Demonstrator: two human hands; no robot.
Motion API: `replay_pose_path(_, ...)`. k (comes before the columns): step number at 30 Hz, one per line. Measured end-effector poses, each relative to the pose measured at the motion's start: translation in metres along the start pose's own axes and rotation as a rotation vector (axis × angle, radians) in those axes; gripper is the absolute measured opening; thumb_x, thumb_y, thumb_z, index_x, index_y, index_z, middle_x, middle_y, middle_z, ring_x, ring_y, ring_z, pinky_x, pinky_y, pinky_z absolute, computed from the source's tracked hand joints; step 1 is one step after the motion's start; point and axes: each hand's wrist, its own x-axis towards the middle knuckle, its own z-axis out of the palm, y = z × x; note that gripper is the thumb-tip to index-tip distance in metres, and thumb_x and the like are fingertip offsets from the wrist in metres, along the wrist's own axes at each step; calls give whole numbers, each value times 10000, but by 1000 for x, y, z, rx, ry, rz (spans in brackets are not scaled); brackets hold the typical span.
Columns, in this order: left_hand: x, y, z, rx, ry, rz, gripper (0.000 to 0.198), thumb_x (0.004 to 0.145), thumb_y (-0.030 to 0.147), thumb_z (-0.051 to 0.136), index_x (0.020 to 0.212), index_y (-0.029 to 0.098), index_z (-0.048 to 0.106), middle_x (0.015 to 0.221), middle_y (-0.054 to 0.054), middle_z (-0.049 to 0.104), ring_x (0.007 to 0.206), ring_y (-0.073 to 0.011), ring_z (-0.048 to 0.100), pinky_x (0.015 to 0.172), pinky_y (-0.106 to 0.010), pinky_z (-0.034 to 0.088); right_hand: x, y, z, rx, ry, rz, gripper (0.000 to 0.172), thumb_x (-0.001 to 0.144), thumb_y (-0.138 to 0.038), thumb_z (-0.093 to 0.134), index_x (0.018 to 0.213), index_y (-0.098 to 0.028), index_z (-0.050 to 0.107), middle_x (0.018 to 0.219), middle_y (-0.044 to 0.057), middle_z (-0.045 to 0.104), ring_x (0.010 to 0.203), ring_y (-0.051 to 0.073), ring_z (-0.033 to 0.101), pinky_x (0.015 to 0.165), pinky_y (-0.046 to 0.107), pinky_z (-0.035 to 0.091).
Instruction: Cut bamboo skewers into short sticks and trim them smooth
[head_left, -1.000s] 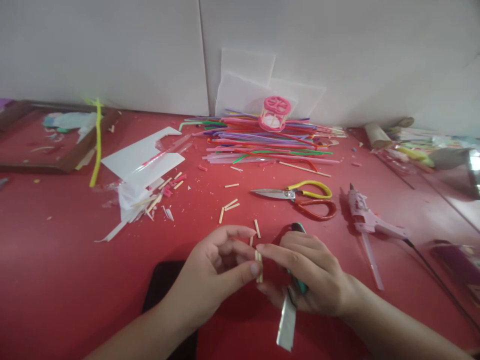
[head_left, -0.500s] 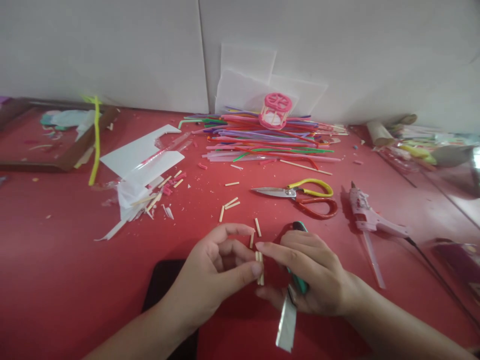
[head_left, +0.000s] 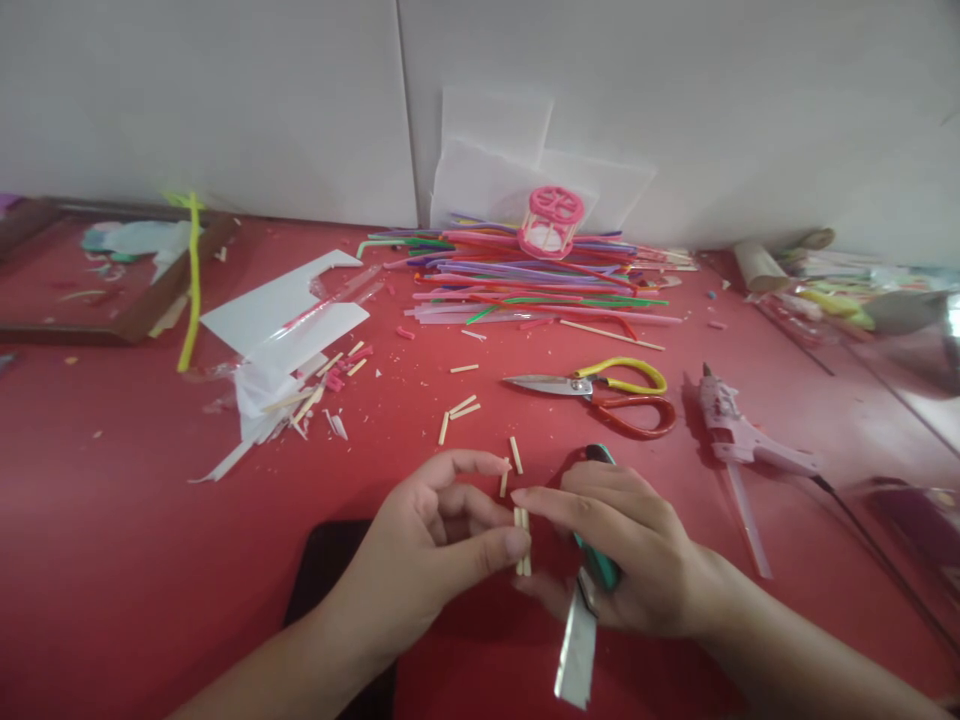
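Between the thumb and fingers of my left hand (head_left: 442,545) are two short wooden sticks (head_left: 523,560), side by side and upright. My right hand (head_left: 630,550) grips a green and black utility knife (head_left: 600,565) in its palm, its wide blade (head_left: 576,650) pointing down toward me. The right index fingertip touches or nearly touches the top of the sticks, and the right thumb is by their lower end. Just beyond my fingers lie another cut stick (head_left: 516,455) and one partly behind my left fingertip (head_left: 504,480).
Scissors (head_left: 589,385) lie ahead, with a pink glue gun (head_left: 731,425) at right. Behind are coloured pipe cleaners (head_left: 525,285) and a small pink wheel-topped model (head_left: 553,222). White paper (head_left: 292,300) and scraps sit left. A dark flat object (head_left: 330,560) is under my left forearm.
The two sticks have shifted slightly right and down in my fingers and now stand more evenly side by side. The knife blade has moved slightly right with my right hand.
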Motion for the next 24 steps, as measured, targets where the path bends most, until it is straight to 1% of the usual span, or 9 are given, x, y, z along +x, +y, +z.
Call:
replay_pose_path(5,2,-2,-2,-4,1,-13,398,688,175,841,1007,185,605,624,64,678,568,-72,629,605,-174,480,-1,1,1,27,-4,-4,365,867,-324,655,1156,-115,578,685,14,630,591,145,581,565,300,505)
replay_pose_path(9,6,-5,-6,-6,-36,22,360,698,199,840,986,184,624,630,49,677,580,-96,653,611,-197,514,0,2,-3,7,-3,-15,365,877,-332,648,1165,-119,577,661,-2,609,564,135,562,534,280,470)
replay_pose_path(11,7,-6,-6,-43,12,53,332,703,230,840,964,179,641,676,34,681,615,-108,676,637,-208,541,1,6,-7,-54,15,10,356,880,-313,637,1182,-136,573,647,-13,611,548,125,555,526,262,455)
replay_pose_path(13,6,-5,-5,-95,95,60,333,695,269,846,949,175,652,734,21,683,640,-125,698,634,-217,563,0,12,-10,-183,19,107,327,878,-277,606,1179,-152,583,640,-18,626,536,118,559,528,248,447)
replay_pose_path(15,5,-4,-3,-123,170,61,351,683,302,854,944,181,652,753,24,675,634,-142,713,593,-220,573,-2,19,-10,-334,-39,259,316,850,-258,579,1148,-157,609,634,-18,640,525,122,570,522,245,434)
replay_pose_path(17,4,-3,-2,-117,216,85,340,685,319,853,925,188,652,723,33,671,615,-142,714,568,-208,570,-5,26,-8,-440,-162,390,336,810,-238,568,1132,-166,631,644,-11,661,528,134,586,504,242,402)
replay_pose_path(18,4,-3,-2,-108,228,101,323,691,323,851,910,189,653,699,34,676,612,-136,711,574,-199,569,-5,29,-7,-473,-223,427,357,792,-222,570,1139,-176,638,658,-6,674,539,141,597,496,240,381)
replay_pose_path(20,4,-3,-4,-92,222,122,291,704,327,844,880,188,659,658,23,694,613,-126,703,597,-187,568,-6,31,-3,-506,-314,449,418,761,-183,572,1173,-212,639,696,-1,694,562,149,609,482,235,335)
replay_pose_path(24,7,-6,-8,-101,212,154,258,708,335,842,848,187,684,640,15,702,585,-108,667,586,-178,561,-4,31,-1,-486,-392,420,560,708,-131,597,1254,-254,610,721,-3,698,575,155,609,470,235,284)
